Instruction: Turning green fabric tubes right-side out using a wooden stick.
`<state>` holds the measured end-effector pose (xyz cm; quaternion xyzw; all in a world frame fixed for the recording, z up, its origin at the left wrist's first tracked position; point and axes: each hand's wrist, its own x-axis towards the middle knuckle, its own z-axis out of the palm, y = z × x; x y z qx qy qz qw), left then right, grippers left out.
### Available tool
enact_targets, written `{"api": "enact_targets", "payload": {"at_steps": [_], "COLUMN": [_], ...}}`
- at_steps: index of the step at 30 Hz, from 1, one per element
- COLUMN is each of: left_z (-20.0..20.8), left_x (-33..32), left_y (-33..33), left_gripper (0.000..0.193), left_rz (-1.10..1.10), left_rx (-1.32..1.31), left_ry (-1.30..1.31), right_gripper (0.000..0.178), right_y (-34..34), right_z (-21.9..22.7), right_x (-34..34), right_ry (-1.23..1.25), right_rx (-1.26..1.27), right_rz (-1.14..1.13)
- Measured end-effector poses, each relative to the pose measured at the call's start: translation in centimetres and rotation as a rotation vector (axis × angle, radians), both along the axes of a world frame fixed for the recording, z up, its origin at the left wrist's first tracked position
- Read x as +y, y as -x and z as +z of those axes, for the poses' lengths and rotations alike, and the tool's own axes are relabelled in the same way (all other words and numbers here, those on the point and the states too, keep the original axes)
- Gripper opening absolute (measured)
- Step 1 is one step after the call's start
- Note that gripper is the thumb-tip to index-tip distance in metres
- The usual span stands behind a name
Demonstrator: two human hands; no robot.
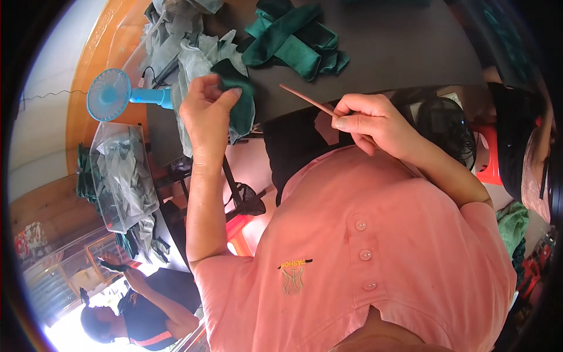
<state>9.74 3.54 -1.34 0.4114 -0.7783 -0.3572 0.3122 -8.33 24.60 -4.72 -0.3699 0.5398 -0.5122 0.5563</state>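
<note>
At the table's near edge my left hand (212, 101) pinches a dark green velvet fabric piece (241, 111) between thumb and fingers. The piece hangs down over pale, sheer grey-green material. In my right hand (370, 120), a thin brownish stick (306, 100) is gripped near its lower end. Its tip points up and left, apart from the fabric. Farther back, several green velvet strips (290, 44) lie crossed in a loose pile on the dark table (387, 53).
A blue desk fan (109, 95) stands left of my left hand. Crumpled grey-green pieces (176, 29) lie at the back left. A clear bin (111, 220) holds more pieces. Another person (155, 314) works at the lower left. A black fan (443, 129) and red stool (489, 155) are to the right.
</note>
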Motion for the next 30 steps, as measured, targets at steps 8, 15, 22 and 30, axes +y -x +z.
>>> {"api": "enact_targets", "payload": {"at_steps": [8,15,22,30], "left_z": [-1.7,-3.0,-3.2,-2.8], "left_x": [2.6,1.6,2.4,2.2], "left_y": [0.7,0.0,0.5,-0.2], "left_gripper": [0.017,0.007,0.010,0.004], "left_rz": [-0.155,-0.200,-0.246,-0.199], "left_rx": [-0.202,-0.134,-0.139,-0.102], "left_ry": [0.676,0.480,0.543,0.432], "right_gripper": [0.018,0.018,0.020,0.020], "right_y": [-0.9,-1.4,-1.5,-1.9], "right_z": [-0.5,-0.5,-0.9,-0.5], "right_x": [-1.4,-1.0,-1.8,-1.5], "right_ry": [-0.024,-0.099,-0.028,-0.042], "right_rx": [0.028,-0.026,-0.034,-0.102], "right_rz": [0.019,0.042,0.012,0.039]}}
